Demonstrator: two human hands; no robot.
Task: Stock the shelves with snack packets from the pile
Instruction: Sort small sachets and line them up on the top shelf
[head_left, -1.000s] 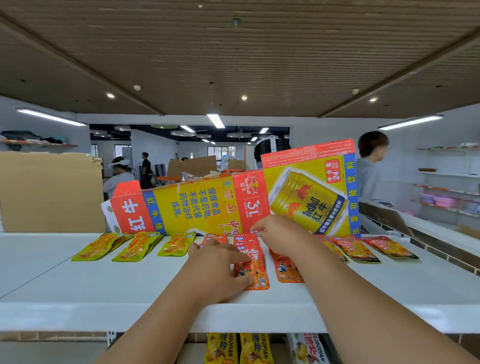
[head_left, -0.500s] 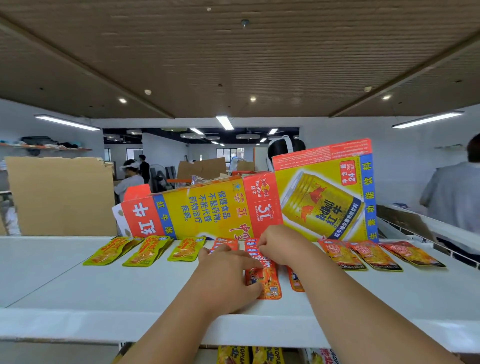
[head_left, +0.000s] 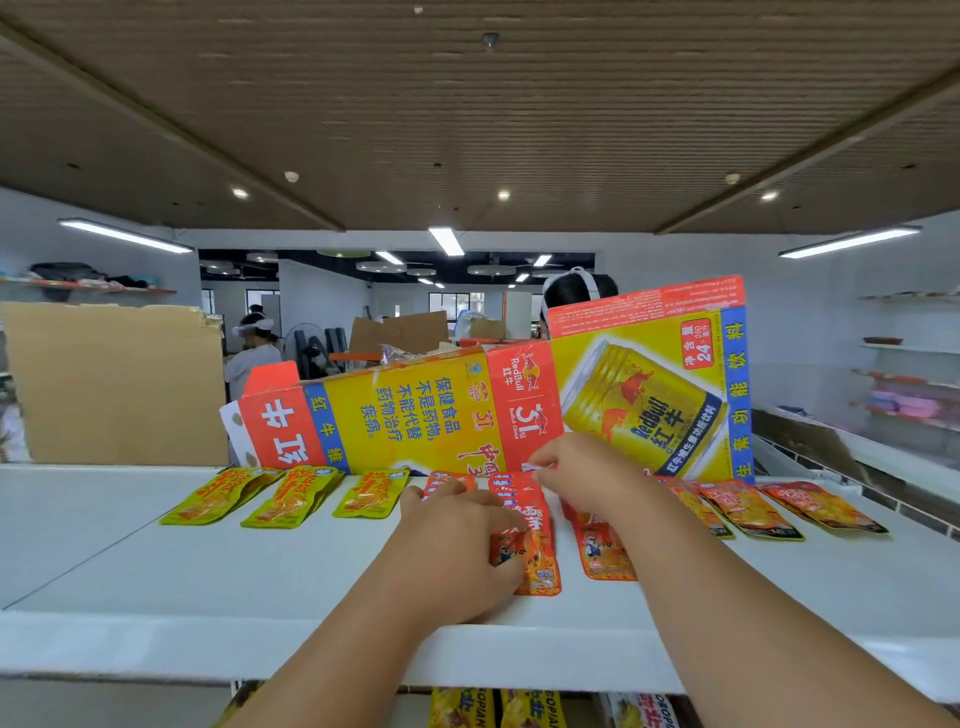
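Note:
On the white top shelf (head_left: 208, 597) lie rows of flat snack packets. Three yellow-green packets (head_left: 291, 496) sit at the left, orange ones (head_left: 748, 512) at the right. My left hand (head_left: 457, 540) rests on a stack of red-orange packets (head_left: 535, 551) in the middle, thumb against its lower edge. My right hand (head_left: 582, 475) pinches the far end of the same stack with curled fingers. Another red-orange packet (head_left: 605, 553) lies just right of it, partly under my right forearm.
A flattened yellow and red drink carton (head_left: 415, 410) stands upright along the back of the shelf. A brown cardboard sheet (head_left: 114, 384) stands at the far left. More packets (head_left: 498, 709) hang below the shelf edge. People stand behind the carton.
The view has shifted slightly. My right hand has moved right along the far end of the red-orange stack, uncovering the packet beside it. My left hand stays on the stack.

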